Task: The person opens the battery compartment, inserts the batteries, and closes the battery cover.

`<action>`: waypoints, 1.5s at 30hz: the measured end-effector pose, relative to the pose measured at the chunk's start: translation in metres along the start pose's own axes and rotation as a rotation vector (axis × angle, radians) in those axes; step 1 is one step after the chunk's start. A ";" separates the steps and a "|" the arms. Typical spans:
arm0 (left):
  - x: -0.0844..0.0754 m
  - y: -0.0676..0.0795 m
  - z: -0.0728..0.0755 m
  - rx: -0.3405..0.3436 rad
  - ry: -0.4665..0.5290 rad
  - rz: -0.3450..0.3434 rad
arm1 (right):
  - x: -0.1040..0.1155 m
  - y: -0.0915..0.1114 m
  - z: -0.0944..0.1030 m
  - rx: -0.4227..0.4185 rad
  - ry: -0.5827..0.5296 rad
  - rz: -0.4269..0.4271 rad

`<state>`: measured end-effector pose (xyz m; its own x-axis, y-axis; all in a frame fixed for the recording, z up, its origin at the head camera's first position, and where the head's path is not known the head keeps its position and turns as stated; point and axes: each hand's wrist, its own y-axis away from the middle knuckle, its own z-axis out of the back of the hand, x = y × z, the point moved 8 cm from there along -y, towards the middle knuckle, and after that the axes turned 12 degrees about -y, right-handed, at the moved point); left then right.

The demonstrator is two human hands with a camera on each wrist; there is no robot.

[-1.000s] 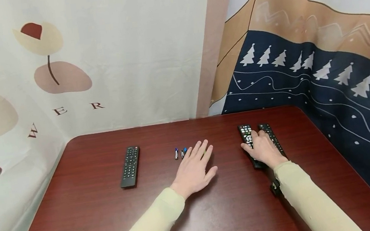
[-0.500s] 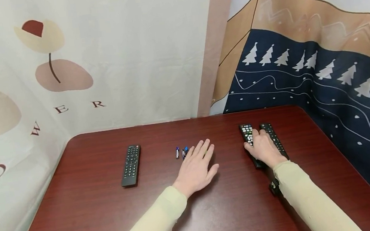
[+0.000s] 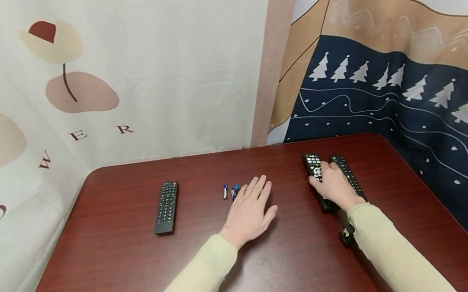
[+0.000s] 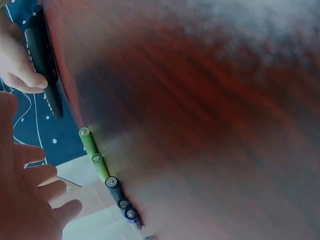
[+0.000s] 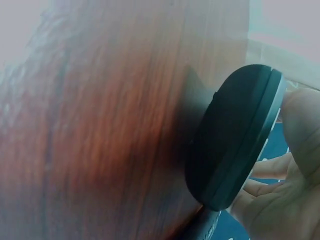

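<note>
My right hand (image 3: 334, 187) grips a black remote control (image 3: 312, 168) with pale buttons at the table's right side, thumb on its left edge and fingers on the other. Close up in the right wrist view is the rounded end of that remote (image 5: 235, 135), with the palm beside it. A second black remote (image 3: 345, 172) lies just right of it, partly hidden by the hand. My left hand (image 3: 247, 211) is flat with fingers spread near the middle, beside several small batteries (image 3: 225, 192). Green batteries (image 4: 90, 144) show in the left wrist view, hidden by the hand from the head.
Another dark remote (image 3: 166, 208) lies at the left of the reddish-brown wooden table (image 3: 114, 272). Behind the table hang a pale printed curtain (image 3: 175, 76) and a navy and tan one (image 3: 353, 100) at the right.
The head view has shifted slightly. The gripped remote's far end has moved a little up and away from the second remote. The left hand has hardly moved.
</note>
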<state>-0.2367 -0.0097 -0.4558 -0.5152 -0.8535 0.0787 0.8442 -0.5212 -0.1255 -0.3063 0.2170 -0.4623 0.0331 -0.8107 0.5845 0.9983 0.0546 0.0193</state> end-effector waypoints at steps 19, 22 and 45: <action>0.009 0.000 0.002 -0.021 0.088 0.054 | 0.017 0.000 -0.003 -0.037 -0.092 0.039; 0.010 0.001 0.005 -0.033 0.097 0.058 | 0.021 -0.001 -0.004 -0.041 -0.109 0.049; 0.011 0.003 0.017 -0.114 0.183 0.060 | 0.042 0.004 -0.007 -0.050 -0.422 0.029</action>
<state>-0.2374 -0.0202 -0.4388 -0.4919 -0.8634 -0.1119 0.8571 -0.4576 -0.2367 -0.3008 0.1791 -0.4433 0.0495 -0.4992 0.8651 0.9987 0.0378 -0.0353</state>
